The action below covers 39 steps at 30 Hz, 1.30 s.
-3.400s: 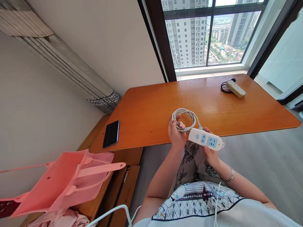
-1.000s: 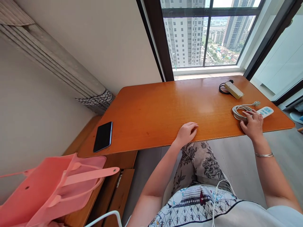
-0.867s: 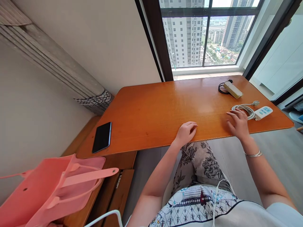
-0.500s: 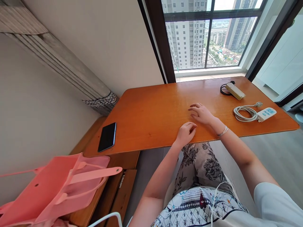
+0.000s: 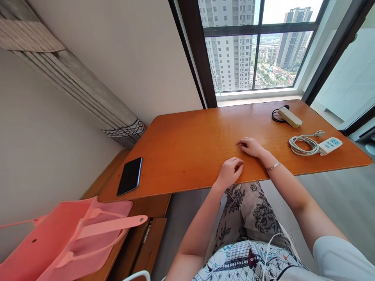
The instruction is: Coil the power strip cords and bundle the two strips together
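My left hand [image 5: 231, 171] rests at the near edge of the brown wooden table [image 5: 175, 144], its fingers curled loosely inward with nothing visible in them. Just beyond it and to the right, my right hand [image 5: 251, 147] lies on the tabletop, fingers bent and drawn together, also without any object showing. A silver bracelet [image 5: 273, 166] circles the right wrist. The two hands are apart. Nearest to the right hand is a white power strip [image 5: 331, 145] with its coiled white cord [image 5: 303, 145]. Behind that lies a beige power strip [image 5: 290, 117] with a black cord.
A black tablet or phone [image 5: 129, 176] lies near the table's left end. Below left, a pink bag [image 5: 67, 238] with straps stands beside wooden drawers [image 5: 152, 242]. A window [image 5: 258, 58] is behind the table, and a gathered curtain [image 5: 88, 93] hangs at left.
The fingers of my right hand have gone from spread to drawn in and lowered onto the table. My left hand stays nearly in place. The view has tilted slightly upward.
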{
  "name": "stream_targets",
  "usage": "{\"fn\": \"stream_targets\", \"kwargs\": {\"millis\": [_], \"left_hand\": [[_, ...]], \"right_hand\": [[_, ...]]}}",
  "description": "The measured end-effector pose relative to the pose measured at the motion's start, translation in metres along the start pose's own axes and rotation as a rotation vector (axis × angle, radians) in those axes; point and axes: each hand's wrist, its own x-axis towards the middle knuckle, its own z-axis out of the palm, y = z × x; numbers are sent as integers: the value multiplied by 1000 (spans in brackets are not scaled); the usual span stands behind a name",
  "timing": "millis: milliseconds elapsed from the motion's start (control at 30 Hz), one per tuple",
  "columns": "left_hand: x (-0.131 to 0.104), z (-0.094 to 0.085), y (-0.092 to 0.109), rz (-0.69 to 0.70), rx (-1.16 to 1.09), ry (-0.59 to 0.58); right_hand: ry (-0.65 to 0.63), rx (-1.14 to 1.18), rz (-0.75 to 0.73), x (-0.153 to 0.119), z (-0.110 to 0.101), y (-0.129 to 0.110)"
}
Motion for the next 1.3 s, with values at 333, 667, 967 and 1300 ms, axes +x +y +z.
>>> {"fn": "stream_targets", "kwargs": {"millis": [333,667,967,1300], "left_hand": [[0,0,2,6,58,-20],[-1,0,1,19,72,-16],[-2,-1,3,24,88,-21],[-2,-1,3,40,94,-21]], "right_hand": [[-77,-99,8,-2,2,-6],[-84,-104,16,-2,2,-6],[-102,-94,20,-2,0,-8],[-112,-113,35,-3,0,-9]]}}
